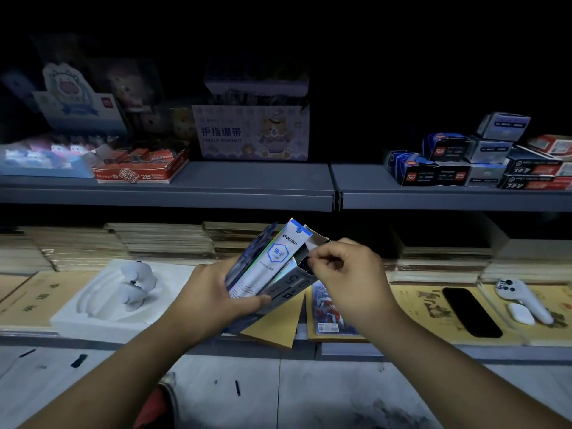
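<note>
Left grip [213, 292] clamped round your pen boxes [272, 261], tilted toward 1 o'clock above the lower shelf [433, 351]. Right grip [346, 274] pinches the open flap [314, 240] at their 3 o'clock.

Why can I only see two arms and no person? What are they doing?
The camera sits on the person's head and looks down, so you see only their own arms. They stand at a shop shelf. The left hand holds a few slim boxes. The right hand pinches the open flap of one box. On the top shelf stands a finger-bandage box. Lower down lie books, a white tray and a black phone.
</note>
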Demonstrator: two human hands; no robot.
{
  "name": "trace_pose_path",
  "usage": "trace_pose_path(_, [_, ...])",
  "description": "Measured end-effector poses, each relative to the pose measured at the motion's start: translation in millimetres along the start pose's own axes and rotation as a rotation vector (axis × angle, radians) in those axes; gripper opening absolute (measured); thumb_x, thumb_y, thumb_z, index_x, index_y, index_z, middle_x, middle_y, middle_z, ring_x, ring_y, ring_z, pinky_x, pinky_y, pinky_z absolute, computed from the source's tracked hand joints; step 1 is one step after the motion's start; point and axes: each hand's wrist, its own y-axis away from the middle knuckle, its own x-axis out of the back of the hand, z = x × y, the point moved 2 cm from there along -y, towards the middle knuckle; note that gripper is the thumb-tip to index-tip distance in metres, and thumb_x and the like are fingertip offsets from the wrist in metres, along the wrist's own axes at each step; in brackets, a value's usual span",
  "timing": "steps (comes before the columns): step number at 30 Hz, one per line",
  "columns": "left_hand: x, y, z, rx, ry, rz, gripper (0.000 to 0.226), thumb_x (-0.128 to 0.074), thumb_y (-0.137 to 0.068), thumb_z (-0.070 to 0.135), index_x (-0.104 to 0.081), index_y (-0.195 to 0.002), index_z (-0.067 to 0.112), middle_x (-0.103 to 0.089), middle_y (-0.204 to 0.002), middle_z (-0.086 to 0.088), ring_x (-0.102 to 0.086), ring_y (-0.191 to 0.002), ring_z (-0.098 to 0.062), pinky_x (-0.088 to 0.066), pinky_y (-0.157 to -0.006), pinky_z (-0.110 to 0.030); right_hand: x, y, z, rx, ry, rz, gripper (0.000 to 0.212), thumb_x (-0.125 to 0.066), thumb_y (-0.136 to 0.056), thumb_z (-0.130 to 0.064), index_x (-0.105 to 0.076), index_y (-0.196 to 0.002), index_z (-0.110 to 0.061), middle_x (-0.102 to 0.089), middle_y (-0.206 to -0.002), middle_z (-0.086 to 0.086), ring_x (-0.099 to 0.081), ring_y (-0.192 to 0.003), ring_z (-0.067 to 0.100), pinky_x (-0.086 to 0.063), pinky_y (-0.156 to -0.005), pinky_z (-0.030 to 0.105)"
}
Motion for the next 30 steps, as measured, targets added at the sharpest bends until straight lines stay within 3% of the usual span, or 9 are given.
trace_pose_path(6, [0,0,-1,-0.021,-0.052,-0.01,0.031,-0.09,-0.069,0.034,-0.059,-0.07,0.036,-0.065,-0.066,0.028,-0.06,-0.061,0.003,-0.043,-0.053,-0.012,3,-2,2,-0.005,0.064,-0.067,0.015,-0.072,-0.09,-0.003,-0.074,-0.082,-0.015,-0.058,-0.088,0.004,-0.051,-0.066,0.008,-0.044,-0.065,0.014])
trace_pose_path(13, [2,-5,-7,0.022,0.005,0.029,0.028,-0.091,-0.069,0.033,-0.065,-0.077,0.031,-0.07,-0.071,0.022,-0.064,-0.062,0.001,-0.045,-0.052,-0.013,10,0,-6,0.204,0.031,0.008,0.014,-0.072,-0.091,-0.003,-0.078,-0.087,-0.016,-0.065,-0.082,-0.003,-0.063,-0.077,0.012,-0.051,-0.068,0.026])
trace_pose_path(18, [1,-1,3,-0.063,-0.041,-0.007,0.035,-0.091,-0.07,0.031,-0.061,-0.067,0.049,-0.065,-0.064,0.027,-0.06,-0.061,0.004,-0.042,-0.054,-0.011,10,1,-7,0.268,0.122,-0.041,0.023,-0.065,-0.09,0.003,-0.078,-0.093,-0.015,-0.068,-0.081,-0.003,-0.063,-0.075,0.012,-0.051,-0.068,0.031])
trace_pose_path(25, [1,3,9,-0.167,-0.113,-0.015,0.033,-0.088,-0.072,0.034,-0.056,-0.076,0.045,-0.064,-0.075,0.033,-0.061,-0.073,0.004,-0.042,-0.06,-0.009,13,-7,-3,0.097,0.162,-0.09,0.021,-0.064,-0.09,-0.001,-0.079,-0.094,-0.016,-0.07,-0.084,-0.004,-0.063,-0.074,0.009,-0.049,-0.065,0.02])
trace_pose_path(30, [2,2,7,-0.183,-0.131,-0.01,0.03,-0.086,-0.073,0.038,-0.058,-0.083,0.046,-0.066,-0.081,0.027,-0.061,-0.076,-0.003,-0.043,-0.059,-0.011,14,-4,-6,0.163,0.118,-0.2,0.02,-0.068,-0.088,0.0,-0.081,-0.093,-0.014,-0.07,-0.095,-0.003,-0.065,-0.088,0.012,-0.055,-0.076,0.037])
